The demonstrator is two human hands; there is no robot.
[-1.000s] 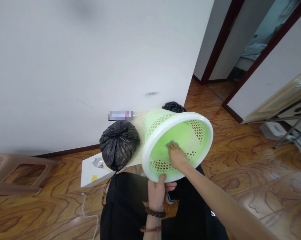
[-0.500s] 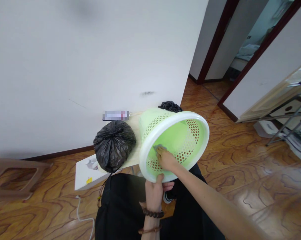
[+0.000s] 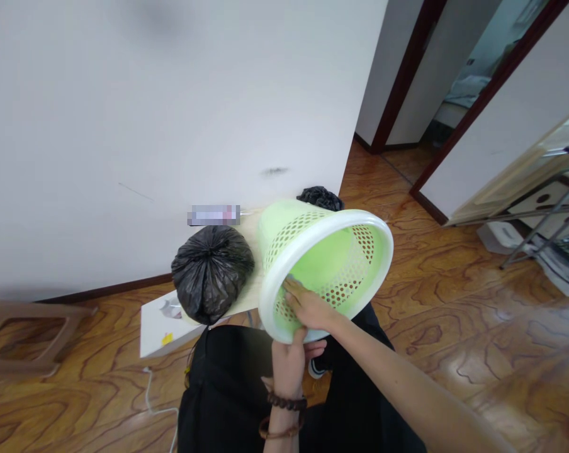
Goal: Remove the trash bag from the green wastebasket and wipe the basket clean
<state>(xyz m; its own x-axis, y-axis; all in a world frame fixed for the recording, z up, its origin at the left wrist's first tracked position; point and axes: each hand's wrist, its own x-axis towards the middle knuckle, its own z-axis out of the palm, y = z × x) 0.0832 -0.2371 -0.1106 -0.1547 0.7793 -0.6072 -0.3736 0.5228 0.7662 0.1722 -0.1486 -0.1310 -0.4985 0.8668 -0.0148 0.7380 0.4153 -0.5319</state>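
Note:
A pale green plastic wastebasket [image 3: 284,229] with a white rim and rows of holes lies tilted, its mouth toward me. At the bottom of the rim my left hand [image 3: 291,358] is closed on it, thumb over the edge and fingers underneath. My right hand [image 3: 310,306] reaches into the basket and presses against the inner left wall. Under its fingertips shows a bit of grey cloth [image 3: 290,277]; the rest of it is hidden. To the left of the basket sits a tied black garbage bag [image 3: 213,274].
Another black bag [image 3: 321,197] shows behind the basket. Against the wall lies a blurred-out package [image 3: 213,215]. A white box [image 3: 157,327] stands at the lower left, near a brown plastic stool [image 3: 53,340] and a white cable [image 3: 148,396]. A metal-legged stand [image 3: 539,229] is at right.
My right hand has moved a little left and down along the inside wall with the cloth. My left hand keeps its hold on the rim. The view has shifted slightly.

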